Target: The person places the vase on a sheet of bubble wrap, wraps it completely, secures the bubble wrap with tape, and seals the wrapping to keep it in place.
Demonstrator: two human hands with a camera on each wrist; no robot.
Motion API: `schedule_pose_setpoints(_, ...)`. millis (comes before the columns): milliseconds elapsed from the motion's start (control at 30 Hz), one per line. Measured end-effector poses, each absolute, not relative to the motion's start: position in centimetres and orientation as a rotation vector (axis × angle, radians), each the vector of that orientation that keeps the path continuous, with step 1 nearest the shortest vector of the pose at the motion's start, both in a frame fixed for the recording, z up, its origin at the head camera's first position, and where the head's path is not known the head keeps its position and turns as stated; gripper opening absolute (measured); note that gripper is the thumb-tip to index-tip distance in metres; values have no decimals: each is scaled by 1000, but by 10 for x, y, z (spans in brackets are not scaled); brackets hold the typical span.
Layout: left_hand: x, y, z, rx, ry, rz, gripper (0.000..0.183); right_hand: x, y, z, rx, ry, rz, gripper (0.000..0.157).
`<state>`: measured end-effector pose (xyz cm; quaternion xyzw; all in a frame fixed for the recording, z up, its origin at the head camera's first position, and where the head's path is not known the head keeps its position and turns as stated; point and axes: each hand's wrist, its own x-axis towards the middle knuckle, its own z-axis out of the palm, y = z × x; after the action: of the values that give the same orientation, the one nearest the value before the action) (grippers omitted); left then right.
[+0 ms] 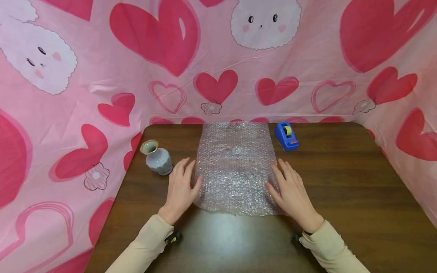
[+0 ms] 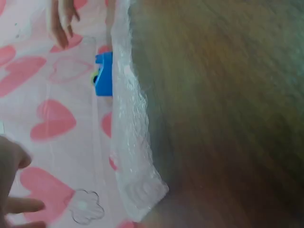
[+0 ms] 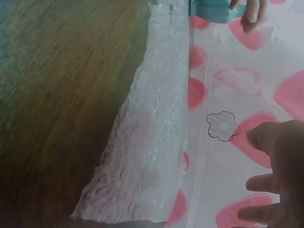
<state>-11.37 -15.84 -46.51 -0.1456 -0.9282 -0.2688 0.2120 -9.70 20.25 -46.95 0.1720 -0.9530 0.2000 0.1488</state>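
A sheet of clear bubble wrap (image 1: 237,170) lies flat on the brown table, its far end at the back edge. My left hand (image 1: 181,185) hovers by the sheet's left side, fingers spread and holding nothing. Across from it, my right hand (image 1: 291,189) is at the right side, also with loose, extended fingers and no grip. Whether any fingertip touches the plastic, I cannot tell from the head view; both wrist views show the hands apart from the sheet (image 2: 130,128). A pale blue-grey vase (image 1: 159,160) with a brown rim stands just left of my left hand.
A blue tape dispenser (image 1: 286,135) with a yellowish roll sits behind my right hand, right of the sheet's far end. Pink cloth (image 1: 239,60) with hearts and white faces hangs around the table's back and sides. Bare wood (image 1: 351,182) shows on the right.
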Motion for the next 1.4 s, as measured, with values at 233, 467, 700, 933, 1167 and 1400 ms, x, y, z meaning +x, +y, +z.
schedule_pose_setpoints(233,-126,-184,-459,-184,-2158,-977,26,-99,202,-470,516,-2717,557,65)
schedule_pose_setpoints(467,-126,-204,-453,149,-2033,-1227,40,-99,202,-470,528,-2727,557,64)
schedule_pose_setpoints(700,-136,-218,-449,305,-1985,-1309,59,-98,202,-470,533,-2733,552,61)
schedule_pose_setpoints(933,-147,-228,-447,449,-2027,-1329,62,-97,203,-469,533,-2763,560,60)
schedule_pose_setpoints(1167,-157,-235,-449,448,-2129,-1284,47,-96,204,-468,509,-2803,559,58)
schedule_pose_setpoints(1400,-166,-244,-450,435,-2167,-1259,39,-96,204,-468,495,-2832,546,57)
